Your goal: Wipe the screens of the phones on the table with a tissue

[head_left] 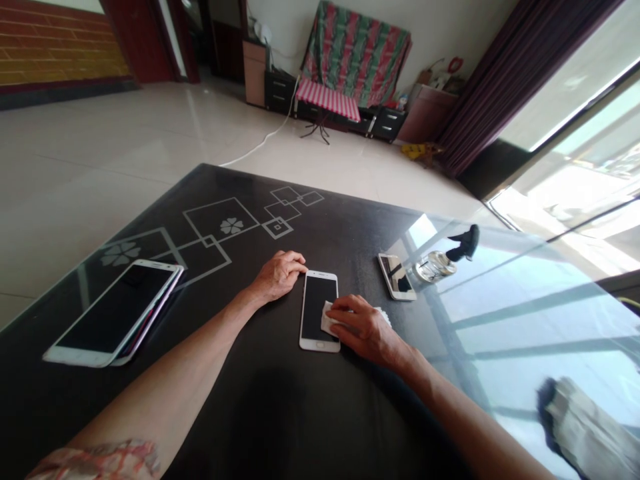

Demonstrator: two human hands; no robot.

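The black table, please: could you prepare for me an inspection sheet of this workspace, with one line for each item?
Surface: black table, pale square and flower pattern; bright reflections at right.
Job's things: white phone, face up; white tissue on its screen's right edge.
Clutter: stack of phone-like devices at left; smaller white phone and glass bottle with black top at right; blurred pale crumpled item, lower right.
Hands: left hand at the phone's upper left corner; right hand holds the tissue.
Cables: white cable on the floor; on the table, nothing seen.
Surroundings: tiled floor, striped-top stand, purple curtain.
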